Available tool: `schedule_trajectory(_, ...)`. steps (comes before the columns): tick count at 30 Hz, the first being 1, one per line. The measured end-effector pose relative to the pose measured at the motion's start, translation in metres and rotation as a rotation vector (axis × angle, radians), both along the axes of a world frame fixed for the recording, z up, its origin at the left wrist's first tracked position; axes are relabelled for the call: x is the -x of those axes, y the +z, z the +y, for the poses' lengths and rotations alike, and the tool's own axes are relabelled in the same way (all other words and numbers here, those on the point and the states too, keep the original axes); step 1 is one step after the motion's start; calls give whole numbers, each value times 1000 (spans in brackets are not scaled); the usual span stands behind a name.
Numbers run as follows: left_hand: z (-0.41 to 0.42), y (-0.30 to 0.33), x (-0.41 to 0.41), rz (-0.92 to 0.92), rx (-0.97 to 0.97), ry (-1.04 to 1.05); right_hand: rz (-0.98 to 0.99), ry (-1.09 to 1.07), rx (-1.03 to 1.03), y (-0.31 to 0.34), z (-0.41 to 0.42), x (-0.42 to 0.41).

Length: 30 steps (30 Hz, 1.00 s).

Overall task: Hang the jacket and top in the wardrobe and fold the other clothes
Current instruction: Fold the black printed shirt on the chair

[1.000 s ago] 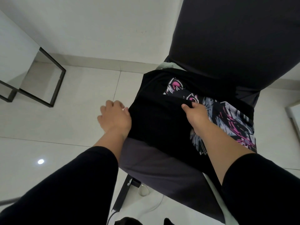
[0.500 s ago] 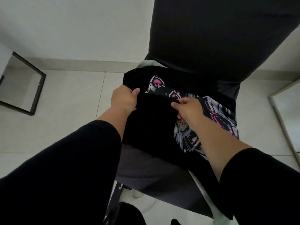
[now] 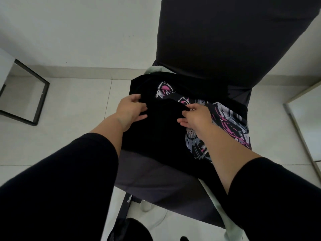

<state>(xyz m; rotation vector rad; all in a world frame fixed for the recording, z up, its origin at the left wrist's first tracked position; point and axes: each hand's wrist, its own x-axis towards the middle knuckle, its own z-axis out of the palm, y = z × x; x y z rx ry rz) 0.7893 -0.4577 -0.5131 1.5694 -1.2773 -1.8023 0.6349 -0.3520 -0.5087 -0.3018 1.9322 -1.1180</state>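
A black T-shirt [image 3: 161, 133] with a pink, white and grey print [image 3: 231, 124] lies on the seat of a dark grey chair [image 3: 156, 173]. Its near part is folded over towards the chair back. My left hand [image 3: 130, 110] pinches the left end of that folded edge. My right hand [image 3: 196, 115] pinches the same edge further right, over the print. A pale green garment [image 3: 154, 69] peeks out behind the shirt, mostly hidden.
The chair's tall dark backrest [image 3: 217, 40] rises behind the shirt. A black metal frame [image 3: 41, 94] stands on the tiled floor at left. A light wooden panel edge [image 3: 295, 122] runs along the right. White wall and skirting are behind.
Both hands moved up the shirt towards the chair back, carrying the folded black edge further over the print. The left hand went from the shirt's side onto the fold.
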Motion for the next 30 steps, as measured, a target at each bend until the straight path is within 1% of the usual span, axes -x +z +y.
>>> schedule_trajectory(1, 3, 2, 1, 29, -35, 7, -13, 8, -8, -1, 1, 0)
schedule_trajectory(3, 4, 3, 2, 43, -32, 26, 6, 11, 2, -2, 3, -1)
schedule_trajectory(5, 5, 4, 2, 48, 4, 57, 93, 17, 49, -2, 7, -5)
schedule_trajectory(7, 8, 6, -1, 56, 51, 123, 270, 50, 122, 0, 15, -13)
schedule_trajectory(9, 12, 6, -10, 44, 73, 198, 500, 139, 178, 2, 27, -24)
schedule_trajectory(11, 18, 2, -24, -11, 74, 265, 678, 290, 181, 1, 43, -34)
schedule_trajectory(13, 26, -3, -34, -126, 115, 258, 783, 463, 124, -7, 59, -41)
schedule_trajectory(15, 37, -6, -35, -331, 261, 130, 847, 567, 57, -17, 72, -45)
schedule_trajectory(18, 60, -6, -28, -606, 589, -65, 876, 556, 50, -23, 88, -44)
schedule_trajectory(20, 79, -7, -24, -717, 816, -217, 912, 558, 26, -23, 101, -41)
schedule_trajectory(21, 90, -6, -21, -735, 897, -298, 961, 576, 5, -23, 110, -39)
schedule_trajectory(23, 111, -7, -14, -727, 996, -473, 1056, 607, -32, -23, 131, -35)
schedule_trajectory(27, 152, -9, 3, -626, 1138, -785, 1232, 598, -112, -24, 178, -27)
schedule_trajectory(30, 174, -9, 17, -611, 1224, -979, 1318, 555, -189, -27, 210, -23)
